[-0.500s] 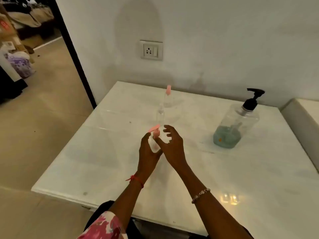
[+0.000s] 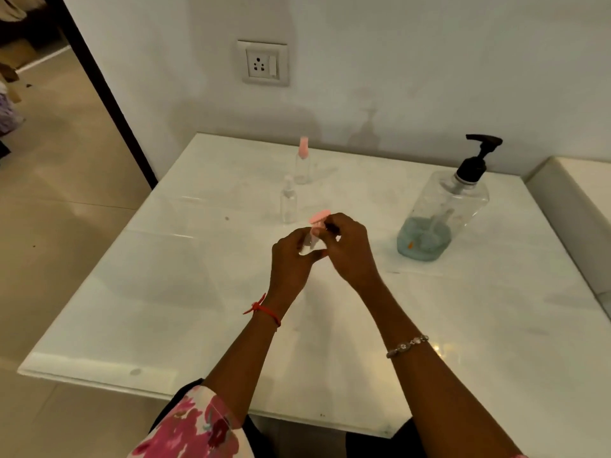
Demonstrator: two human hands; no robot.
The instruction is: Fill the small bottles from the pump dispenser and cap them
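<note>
We are gripping the small bottle [image 2: 310,242] in our left hand [image 2: 291,259] over the surface [image 2: 165,292], our right hand [image 2: 350,249] pinching its pink cap [image 2: 320,217]. It is seeming light and slick to us, best held round the body; the dispenser [image 2: 443,206] is standing beyond.

Pump dispenser [image 2: 443,213] on surface [image 2: 165,292], right of frame. Far bottle [image 2: 302,168] behind near bottle [image 2: 288,204], upper centre. Held bottle [image 2: 310,240] just below, between left hand [image 2: 291,259] and right hand [image 2: 350,249].

One wide-angle view, worn on the person's head, looks forward and down from close above the forearms [image 2: 429,375]. The left hand [image 2: 291,262] and right hand [image 2: 350,252] sit mid-frame; beyond them the table [image 2: 165,292] runs to the wall [image 2: 429,61].
</note>
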